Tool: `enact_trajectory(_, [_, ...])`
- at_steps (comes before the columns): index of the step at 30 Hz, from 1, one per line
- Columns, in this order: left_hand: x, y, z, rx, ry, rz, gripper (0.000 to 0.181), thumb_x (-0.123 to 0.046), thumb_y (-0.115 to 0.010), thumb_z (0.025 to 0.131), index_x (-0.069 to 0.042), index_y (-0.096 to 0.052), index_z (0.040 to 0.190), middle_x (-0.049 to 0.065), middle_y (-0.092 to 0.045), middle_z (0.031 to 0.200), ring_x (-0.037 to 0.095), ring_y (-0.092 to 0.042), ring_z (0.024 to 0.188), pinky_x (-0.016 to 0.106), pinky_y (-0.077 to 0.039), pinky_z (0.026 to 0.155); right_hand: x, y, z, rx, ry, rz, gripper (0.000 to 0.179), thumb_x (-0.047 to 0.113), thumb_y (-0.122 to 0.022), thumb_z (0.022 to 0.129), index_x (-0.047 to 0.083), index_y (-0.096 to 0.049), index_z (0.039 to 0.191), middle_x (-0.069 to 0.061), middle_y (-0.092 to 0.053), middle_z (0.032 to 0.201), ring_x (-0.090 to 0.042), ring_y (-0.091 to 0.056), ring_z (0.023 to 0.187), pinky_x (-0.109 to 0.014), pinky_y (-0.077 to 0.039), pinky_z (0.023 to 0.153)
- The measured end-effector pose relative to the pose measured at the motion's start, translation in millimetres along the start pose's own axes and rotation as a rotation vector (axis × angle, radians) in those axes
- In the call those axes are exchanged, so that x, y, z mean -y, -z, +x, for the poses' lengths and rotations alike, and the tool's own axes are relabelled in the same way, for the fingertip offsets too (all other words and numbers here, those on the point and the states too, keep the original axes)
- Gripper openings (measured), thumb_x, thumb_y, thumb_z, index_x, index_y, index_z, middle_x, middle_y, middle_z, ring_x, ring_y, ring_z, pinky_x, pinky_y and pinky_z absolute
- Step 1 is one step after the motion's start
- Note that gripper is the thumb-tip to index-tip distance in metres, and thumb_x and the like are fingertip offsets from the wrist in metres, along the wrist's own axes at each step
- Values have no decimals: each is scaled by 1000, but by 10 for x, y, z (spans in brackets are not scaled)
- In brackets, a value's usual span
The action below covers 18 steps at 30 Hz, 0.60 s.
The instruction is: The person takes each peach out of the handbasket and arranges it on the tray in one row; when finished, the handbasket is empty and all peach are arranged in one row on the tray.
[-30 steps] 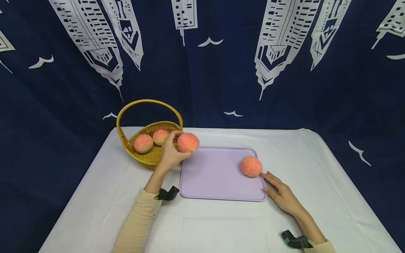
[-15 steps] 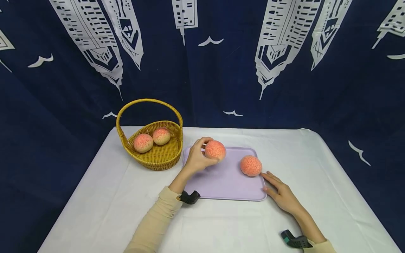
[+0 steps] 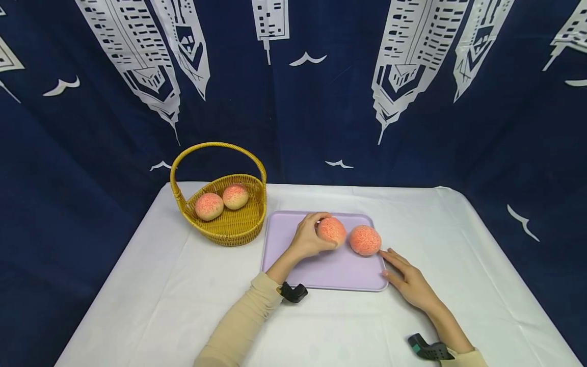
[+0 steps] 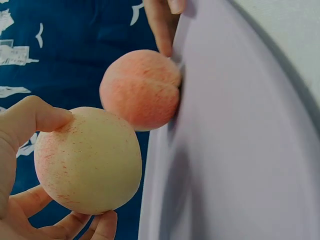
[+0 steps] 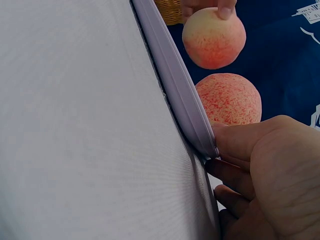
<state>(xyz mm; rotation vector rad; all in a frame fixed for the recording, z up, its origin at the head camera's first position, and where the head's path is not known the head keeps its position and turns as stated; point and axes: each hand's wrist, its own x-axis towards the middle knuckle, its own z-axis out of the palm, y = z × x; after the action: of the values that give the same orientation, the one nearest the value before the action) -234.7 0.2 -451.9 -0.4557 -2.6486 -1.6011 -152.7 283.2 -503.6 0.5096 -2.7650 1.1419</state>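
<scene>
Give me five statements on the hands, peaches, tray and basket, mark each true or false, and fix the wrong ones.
1. Two peaches lie in the basket. True.
2. The basket stands on the tray. False: it stands on the white cloth, beside the light purple tray.
3. The left hand holds a third peach clear of the tray. True.
4. The right hand reaches into the basket. False: the right hand is at the edge of the tray, on the side away from the basket.
5. A fourth peach rests on the tray. True.
</scene>
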Motion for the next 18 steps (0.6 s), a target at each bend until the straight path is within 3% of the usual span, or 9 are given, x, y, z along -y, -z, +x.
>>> enact_trajectory(4, [10,-58,10,27,8,24,72,-12,-85,60,-10,-62,128,11,-61,122,25,-55,108,42,-45,96,-5,-9,3,-2,1,-15,47,14,-64,93,4,-54,138,-31,-43,145,-53,-37,133,-64,-31,104])
enact_trajectory(7, [29,-88,12,35,23,33,73,-13,-85,60,-10,-61,129,12,-61,122,28,-55,112,45,-44,98,-8,-12,-4,-4,2,-18,47,16,-63,94,6,-54,139,-30,-43,145,-52,-37,134,-37,-29,116])
enact_trajectory(9, [53,-110,14,34,35,40,73,-13,-85,60,-12,-62,129,11,-61,122,29,-55,114,45,-45,99,-7,-11,-9,-6,3,-16,47,17,-63,94,7,-54,139,-30,-43,146,-51,-37,134,-16,-21,113])
enact_trajectory(11, [73,-130,11,36,48,45,73,-13,-86,60,-13,-62,129,10,-62,120,29,-55,114,44,-46,98,-7,-10,-13,-7,6,-9,47,16,-63,94,7,-54,139,-30,-43,146,-52,-37,134,-6,-15,106])
enact_trajectory(12, [82,-138,9,37,52,46,73,-13,-86,60,-14,-62,129,10,-62,120,29,-55,113,44,-47,97,-6,-9,-14,-6,5,-8,47,16,-63,94,7,-54,139,-30,-43,146,-52,-37,134,-6,-15,106])
enact_trajectory(14, [95,-150,7,42,57,44,72,-13,-86,60,-14,-62,129,10,-62,119,29,-55,113,44,-47,96,-5,-6,-13,-4,0,-8,47,16,-64,94,6,-54,139,-30,-43,146,-52,-37,134,-17,-22,113])
enact_trajectory(16, [97,-153,4,48,56,39,72,-13,-86,61,-13,-61,129,11,-62,119,29,-54,113,44,-46,97,-6,-4,-11,2,-7,-4,47,15,-64,93,5,-53,139,-31,-42,146,-53,-36,134,-39,-29,116])
enact_trajectory(18, [92,-154,0,55,46,35,72,-12,-85,62,-12,-61,130,11,-61,121,30,-55,114,45,-45,99,-10,-3,-8,6,-14,1,47,14,-64,93,5,-53,138,-32,-41,146,-54,-35,134,-60,-31,109])
